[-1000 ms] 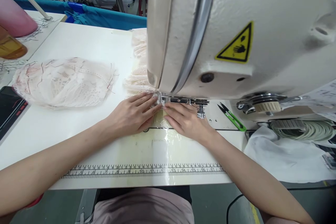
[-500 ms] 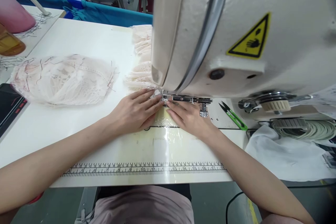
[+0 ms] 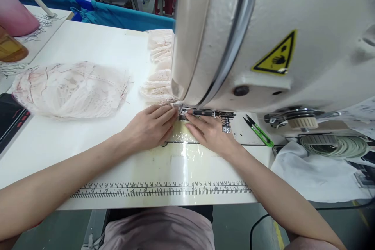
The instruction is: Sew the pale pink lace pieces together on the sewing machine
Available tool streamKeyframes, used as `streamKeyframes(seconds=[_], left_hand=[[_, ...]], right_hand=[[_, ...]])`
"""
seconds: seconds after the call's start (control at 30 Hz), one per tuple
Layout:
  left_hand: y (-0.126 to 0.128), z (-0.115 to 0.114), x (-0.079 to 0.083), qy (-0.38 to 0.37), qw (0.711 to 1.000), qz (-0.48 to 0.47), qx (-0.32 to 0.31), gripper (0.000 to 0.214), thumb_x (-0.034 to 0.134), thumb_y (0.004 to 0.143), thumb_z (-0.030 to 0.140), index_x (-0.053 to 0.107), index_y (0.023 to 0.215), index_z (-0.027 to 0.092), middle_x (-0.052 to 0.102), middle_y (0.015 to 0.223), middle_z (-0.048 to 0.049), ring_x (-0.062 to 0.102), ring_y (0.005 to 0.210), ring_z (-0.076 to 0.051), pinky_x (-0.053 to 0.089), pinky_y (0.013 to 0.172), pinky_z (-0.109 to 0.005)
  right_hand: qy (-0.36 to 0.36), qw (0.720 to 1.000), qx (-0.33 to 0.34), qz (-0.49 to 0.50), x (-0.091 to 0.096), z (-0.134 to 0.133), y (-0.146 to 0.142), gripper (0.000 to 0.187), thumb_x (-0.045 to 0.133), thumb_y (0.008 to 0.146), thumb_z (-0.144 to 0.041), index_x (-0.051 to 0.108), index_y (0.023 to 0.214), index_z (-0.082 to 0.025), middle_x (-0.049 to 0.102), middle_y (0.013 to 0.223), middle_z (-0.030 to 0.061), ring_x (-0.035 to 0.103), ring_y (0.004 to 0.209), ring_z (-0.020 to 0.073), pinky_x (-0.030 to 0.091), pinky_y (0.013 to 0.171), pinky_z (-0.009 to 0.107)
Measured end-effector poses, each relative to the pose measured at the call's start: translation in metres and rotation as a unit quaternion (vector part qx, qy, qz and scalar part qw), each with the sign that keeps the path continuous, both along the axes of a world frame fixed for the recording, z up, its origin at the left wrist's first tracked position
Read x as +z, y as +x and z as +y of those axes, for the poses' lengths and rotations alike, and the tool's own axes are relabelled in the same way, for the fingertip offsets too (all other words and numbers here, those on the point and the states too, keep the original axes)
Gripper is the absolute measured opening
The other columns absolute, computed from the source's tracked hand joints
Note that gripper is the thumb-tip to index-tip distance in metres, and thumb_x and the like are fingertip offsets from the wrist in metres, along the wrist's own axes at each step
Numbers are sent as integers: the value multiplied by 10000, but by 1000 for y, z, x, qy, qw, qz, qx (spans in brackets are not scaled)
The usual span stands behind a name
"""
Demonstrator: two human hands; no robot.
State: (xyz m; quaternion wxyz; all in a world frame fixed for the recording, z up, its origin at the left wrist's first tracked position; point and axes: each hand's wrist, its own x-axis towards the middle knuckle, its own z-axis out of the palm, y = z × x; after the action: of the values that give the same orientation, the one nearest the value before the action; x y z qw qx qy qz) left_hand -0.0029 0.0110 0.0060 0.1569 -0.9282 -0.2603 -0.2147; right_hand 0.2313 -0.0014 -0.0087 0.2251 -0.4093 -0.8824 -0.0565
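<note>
My left hand (image 3: 152, 123) is at the left of the sewing machine's needle area, its fingers bent and pressed together on the edge of a pale pink, gathered lace fabric (image 3: 159, 80). This ruffled piece runs back along the machine head's left side, and part of it is hidden behind the head. My right hand (image 3: 209, 131) lies low on the machine bed, fingers stretched toward the presser foot and partly covered by the metal fittings (image 3: 205, 113). Its fingertips are close to the fabric's edge; whether they touch it I cannot tell.
The sewing machine head (image 3: 222, 39) looms over the right side. Green thread snips (image 3: 260, 132) lie right of my right hand. Another lace piece (image 3: 73, 90) with loose threads rests at the left. A ruler strip (image 3: 164, 190) runs along the front; white cloth (image 3: 313, 175) lies at the right.
My left hand's fingers, earlier stretched flat over the fabric by the presser foot, have drawn back slightly left and bent together. My right hand stays nearly in place. The view has shifted slightly.
</note>
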Motion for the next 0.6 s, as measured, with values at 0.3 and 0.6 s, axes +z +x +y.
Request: streamKeyframes(seconds=[0.3,0.6], left_hand=[[-1,2,0,-92,995,14,39,333,470,951,261,633,1220,153,683,1227,-115,628,1171,-290,506,985,-432],[-1,2,0,-60,997,27,46,352,481,936,270,637,1212,118,696,1203,-113,630,1156,-294,494,985,-430]], right_hand=[[-33,999,-12,24,-5,-2,-1,300,543,958,-387,682,1168,-224,728,1047,57,668,991,200,516,816,340],[-15,1000,-3,2,-7,-1,0,308,537,963,-385,656,1194,-219,699,1142,58,633,1084,210,478,882,353]])
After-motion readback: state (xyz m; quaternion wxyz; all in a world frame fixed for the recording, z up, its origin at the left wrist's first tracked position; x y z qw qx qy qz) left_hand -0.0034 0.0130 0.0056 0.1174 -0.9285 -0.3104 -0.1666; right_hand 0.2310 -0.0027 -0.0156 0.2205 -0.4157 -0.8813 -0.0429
